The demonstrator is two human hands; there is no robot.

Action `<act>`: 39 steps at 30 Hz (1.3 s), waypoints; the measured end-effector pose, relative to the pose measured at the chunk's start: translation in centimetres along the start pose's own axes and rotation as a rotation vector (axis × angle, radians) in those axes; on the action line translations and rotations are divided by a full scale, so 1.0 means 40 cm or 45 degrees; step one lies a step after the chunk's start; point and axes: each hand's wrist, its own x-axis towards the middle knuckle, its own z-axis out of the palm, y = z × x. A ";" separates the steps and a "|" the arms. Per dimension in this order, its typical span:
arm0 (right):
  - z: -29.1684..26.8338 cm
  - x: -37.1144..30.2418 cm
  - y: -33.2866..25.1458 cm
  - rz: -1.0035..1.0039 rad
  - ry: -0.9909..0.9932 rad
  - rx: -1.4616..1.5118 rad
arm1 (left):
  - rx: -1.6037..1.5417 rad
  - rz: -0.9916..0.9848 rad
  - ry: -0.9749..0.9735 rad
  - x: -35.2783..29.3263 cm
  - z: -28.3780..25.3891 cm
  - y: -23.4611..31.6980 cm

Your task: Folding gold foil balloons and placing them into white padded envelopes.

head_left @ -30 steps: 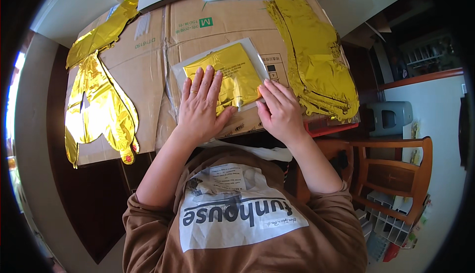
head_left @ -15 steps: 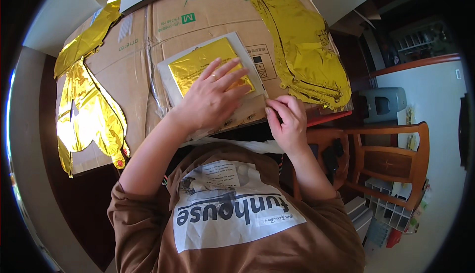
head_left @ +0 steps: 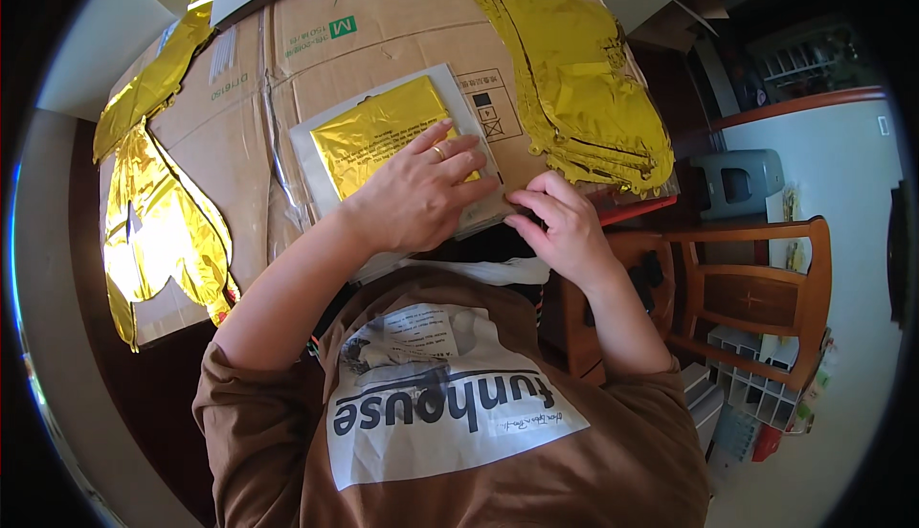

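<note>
Some crumpled gold foil (head_left: 168, 207) lies along the left side of the cardboard (head_left: 383, 40), well apart from both hands. Rightward, across a taped seam, comes a flat gold packet (head_left: 378, 126) with a pale translucent sleeve (head_left: 461, 107) showing around it; whether the packet is inside the sleeve or on top, I cannot tell. What shows of the packet looks close to square, so no long axis stands out; it sits skewed, its far edge rising toward the right.

The left hand (head_left: 416, 193) is the nearer one: palm down, fingers loosely spread, it lies over the packet's near right part and hides that part. From this hand, the uncovered gold reaches forward and to the left. Farther right, the right hand (head_left: 563, 226) is off the gold altogether, beside the sleeve's near right corner. Its thumb and forefinger point left and almost meet there; whether they pinch the sleeve's edge, I cannot tell. The packet lies to this hand's left, with the left hand between.

Beyond the right hand, more foil (head_left: 589, 78) covers the cardboard's right side, and a wooden chair (head_left: 751, 298) stands past it.
</note>
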 end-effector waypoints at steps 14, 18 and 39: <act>0.010 0.019 0.035 -0.298 -0.122 -0.163 | -0.041 0.037 0.021 0.002 0.016 -0.010; -0.005 0.004 0.025 -0.206 -0.142 -0.008 | -0.055 0.047 0.046 -0.002 0.021 -0.011; -0.010 -0.012 -0.087 -0.305 -0.182 -0.017 | 0.031 0.016 0.018 -0.008 0.005 -0.004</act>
